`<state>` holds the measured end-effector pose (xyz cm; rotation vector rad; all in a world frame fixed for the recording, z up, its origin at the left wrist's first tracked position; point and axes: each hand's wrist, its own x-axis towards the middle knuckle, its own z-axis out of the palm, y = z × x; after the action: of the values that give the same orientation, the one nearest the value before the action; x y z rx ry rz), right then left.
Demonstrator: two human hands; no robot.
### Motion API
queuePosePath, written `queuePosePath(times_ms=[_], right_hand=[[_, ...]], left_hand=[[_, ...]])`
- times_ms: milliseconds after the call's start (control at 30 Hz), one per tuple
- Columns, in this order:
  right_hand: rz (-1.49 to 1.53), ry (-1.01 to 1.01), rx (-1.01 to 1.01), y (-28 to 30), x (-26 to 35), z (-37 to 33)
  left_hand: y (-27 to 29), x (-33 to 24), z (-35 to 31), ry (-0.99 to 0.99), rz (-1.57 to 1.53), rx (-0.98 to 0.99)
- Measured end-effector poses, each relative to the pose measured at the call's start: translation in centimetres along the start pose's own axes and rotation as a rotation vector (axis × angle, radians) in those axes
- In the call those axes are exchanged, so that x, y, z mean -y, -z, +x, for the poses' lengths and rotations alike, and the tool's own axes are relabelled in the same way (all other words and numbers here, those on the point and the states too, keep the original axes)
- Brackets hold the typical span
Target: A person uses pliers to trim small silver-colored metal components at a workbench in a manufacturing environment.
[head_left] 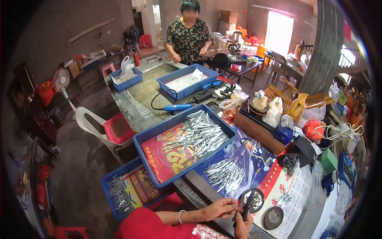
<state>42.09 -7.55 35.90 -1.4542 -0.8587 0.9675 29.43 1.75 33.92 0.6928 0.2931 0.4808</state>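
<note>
My left hand [221,209] is closed in a pinch at the front edge of the table, with a bracelet on its wrist. What its fingertips hold is too small to make out. Close beside it, my right hand [242,225] grips a slim black hand tool [247,202], its tip pointing up over a dark round dish [260,206] of small silvery pieces. A second dark dish [273,217] with small metal bits sits to the right. Beyond my hands, a pile of slim silver rods [227,175] lies on a blue poster; a few more rods [283,199] rest on a printed calendar sheet [296,207].
A blue tray [159,181] holds many silver rods; a lower blue tray [109,203] holds darker ones. Behind lie a blue corded tool [177,107] and another blue tray [175,93]. Clutter lines the right side. A person [188,36] stands across the table. A white chair [93,131] stands left.
</note>
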Motion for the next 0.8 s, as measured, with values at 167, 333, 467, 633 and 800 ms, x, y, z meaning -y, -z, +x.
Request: queuePosePath(times_ms=[167,333,467,633,800], right_hand=[[-0.064,0.06,-0.044,0.5,-0.4,-1.3],[-0.087,0.139,-0.061,0.3,-0.4,-2.8],[-0.125,0.284,-0.048,0.1,0.5,-4.2],[0.008,0.258,-0.102,-0.1,-2.0,-5.8],[-0.044,0.193,-0.061,-0.5,-1.5,-7.8]], left_hand=[[-0.6,0.6,-0.7,0.002,-0.016,0.008],[-1.5,1.0,-1.9,0.007,-0.025,0.033],[-2.1,1.3,-3.2,-0.028,0.017,0.115],[-2.7,1.5,-5.1,-0.034,0.036,0.163],[-2.3,2.3,-7.0,-0.019,-0.03,0.158]])
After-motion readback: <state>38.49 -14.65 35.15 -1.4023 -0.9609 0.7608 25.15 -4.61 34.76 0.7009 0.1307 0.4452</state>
